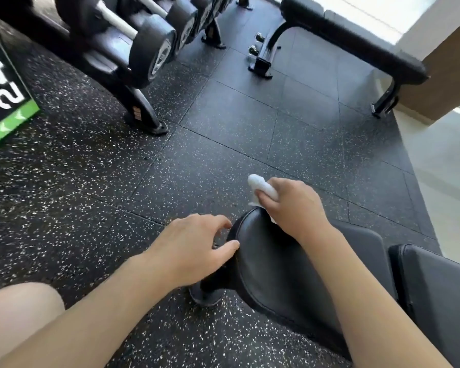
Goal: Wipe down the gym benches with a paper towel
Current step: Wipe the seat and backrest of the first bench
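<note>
- Right hand (pixel 290 205) sits just right of the frame's centre, fingers curled around a crumpled white paper towel (pixel 262 189), pressing it against the far rounded end of the black padded vinyl bench seat (pixel 271 266).
- Left hand (pixel 191 248) lies at the lower centre, fingers loosely spread and holding nothing; its thumb tip touches the left edge of the seat pad, the other fingertips reaching toward the pad's end.
- Both forearms run in from the bottom edge, one on each side of the pad.
- A second black pad section (pixel 436 282) of the same bench lies at the lower right, separated from the seat by a narrow gap.
- A bare knee (pixel 19 309) shows at the lower left.
- Black rubber floor tiles with white speckles (pixel 77 181) fill the middle of the frame.
- A rack of black round-headed dumbbells with pale handles (pixel 149 49) stands at the upper left, its foot on the floor.
- A black box with white lettering and a green stripe (pixel 3 102) sits at the far left edge.
- Another black flat bench on a curved metal frame (pixel 356 41) stands at the upper right, well apart from the hands, beside a tan wall (pixel 452 62).
</note>
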### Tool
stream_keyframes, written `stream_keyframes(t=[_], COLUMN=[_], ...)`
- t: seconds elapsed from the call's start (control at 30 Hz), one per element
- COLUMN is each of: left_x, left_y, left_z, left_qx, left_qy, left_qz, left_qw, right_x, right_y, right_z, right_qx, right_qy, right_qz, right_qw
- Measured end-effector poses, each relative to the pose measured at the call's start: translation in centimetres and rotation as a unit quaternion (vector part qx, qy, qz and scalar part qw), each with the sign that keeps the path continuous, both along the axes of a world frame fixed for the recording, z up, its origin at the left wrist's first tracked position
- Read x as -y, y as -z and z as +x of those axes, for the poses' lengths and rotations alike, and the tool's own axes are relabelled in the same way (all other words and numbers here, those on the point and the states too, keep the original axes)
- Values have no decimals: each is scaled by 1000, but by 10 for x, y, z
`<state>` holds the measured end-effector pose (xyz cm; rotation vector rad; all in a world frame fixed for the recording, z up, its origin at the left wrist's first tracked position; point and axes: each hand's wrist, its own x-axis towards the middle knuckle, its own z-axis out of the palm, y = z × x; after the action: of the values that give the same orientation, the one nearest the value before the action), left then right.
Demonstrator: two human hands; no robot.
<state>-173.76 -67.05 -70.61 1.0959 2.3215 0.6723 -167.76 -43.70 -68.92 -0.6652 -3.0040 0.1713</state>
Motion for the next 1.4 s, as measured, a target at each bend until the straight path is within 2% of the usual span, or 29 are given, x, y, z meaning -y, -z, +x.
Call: stream_keyframes(t=[0.07, 0.17, 0.27, 0.33, 0.4, 0.53, 0.63, 0.73, 0.8, 0.87, 0.9, 0.93, 1.07, 1.17, 1.27, 1.4], left_x=[8, 20, 26, 22, 16, 8, 6, 4, 3, 2, 1, 0, -9, -21, -31, -49], left_y=[-6, -15, -21, -21, -18, -12, -11, -9, -9, -9, -10, -10, -7, -3, 2, 10], left_z=[-9, -47, -68, -65, -61, -59, -61, -60, -61, -60, -59, -58, -44, -28, -11, 11], left_qx=[-54, -73, -55, -42, -37, -24, -24, -12, -7, -9, -9, -9, 7, 3, -8, -18], left_qy=[-26, -121, -185, -171, -137, -114, -116, -117, -112, -107, -103, -99, -55, -3, 51, 110], left_qz=[-18, 11, 87, 99, 79, 65, 80, 89, 94, 103, 109, 117, 150, 171, 194, 189], left_qw=[998, 990, 977, 979, 987, 991, 990, 989, 989, 989, 989, 988, 987, 985, 980, 976], right_x=[21, 64, 100, 105, 97, 78, 58, 66, 94, 117, 115, 106, 65, 38, -2, -25], right_y=[-4, -10, -10, -6, -7, -11, -5, -5, -2, 5, 6, 5, 3, 11, 8, 7], right_z=[-10, 0, 33, 49, 43, -7, -40, -34, -7, 29, 44, 55, 83, 103, 135, 199], right_qx=[23, 31, 75, 123, 119, 71, 113, 133, 128, 157, 151, 121, -47, -135, -153, -148], right_qy=[-81, -224, -388, -446, -434, -313, -209, -240, -345, -448, -468, -468, -375, -203, -45, 44], right_qz=[49, 90, 131, 172, 141, 48, 56, 81, 99, 153, 169, 160, 22, -5, 6, 21], right_qw=[995, 970, 909, 870, 882, 946, 970, 958, 924, 867, 854, 861, 926, 970, 987, 988])
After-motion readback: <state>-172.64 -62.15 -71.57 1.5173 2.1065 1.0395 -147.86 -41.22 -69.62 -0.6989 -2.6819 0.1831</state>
